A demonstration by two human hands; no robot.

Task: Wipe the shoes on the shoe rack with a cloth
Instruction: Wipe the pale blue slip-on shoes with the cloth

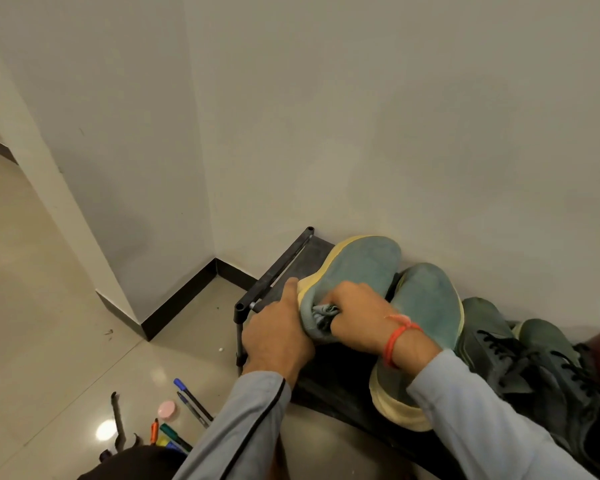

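Glossy tile floor (42,306); left hand (278,336) grips shoe (354,271), right hand (355,315) clutches cloth (323,311).

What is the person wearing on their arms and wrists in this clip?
Both arms have long pale grey sleeves; the left sleeve has a thin dark stripe running along it. The right wrist carries an orange-red thread band. The left hand and right hand are bare, no gloves.

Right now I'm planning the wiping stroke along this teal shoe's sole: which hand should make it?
The right hand: it already grips the cloth against the teal shoe. The left hand steadies the shoe's edge.
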